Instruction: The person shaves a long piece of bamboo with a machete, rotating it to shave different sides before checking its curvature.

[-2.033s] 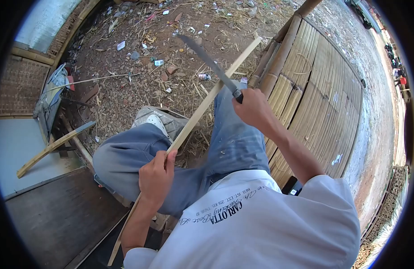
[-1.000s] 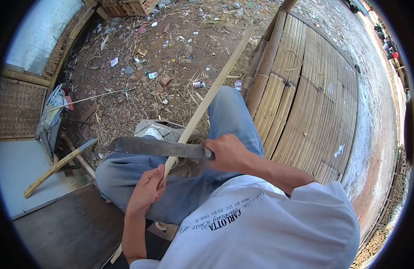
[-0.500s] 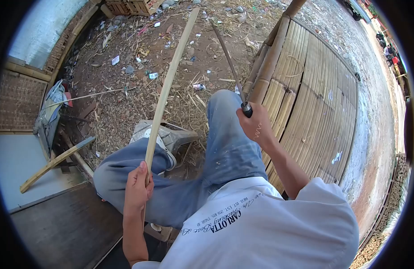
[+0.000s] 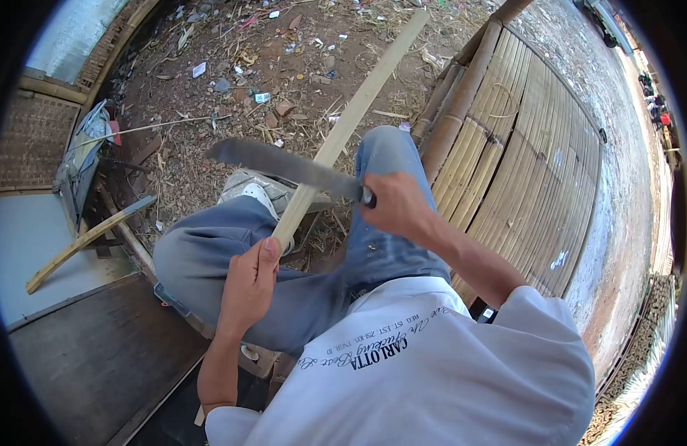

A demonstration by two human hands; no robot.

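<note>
Left hand: clenched on bamboo slat, near end.
Right hand: grasping machete by its handle.
Bamboo slat: likely light, stiff, splintery.

Bare dirt ground littered with straw and scraps, split-bamboo platform on the right, woven wall panel on the left, dark wooden boards below, hard sunlight outdoors

The knife lies across the bamboo strip. The left hand grips the strip's near part. The right hand and bamboo platform lie right of it.
</note>
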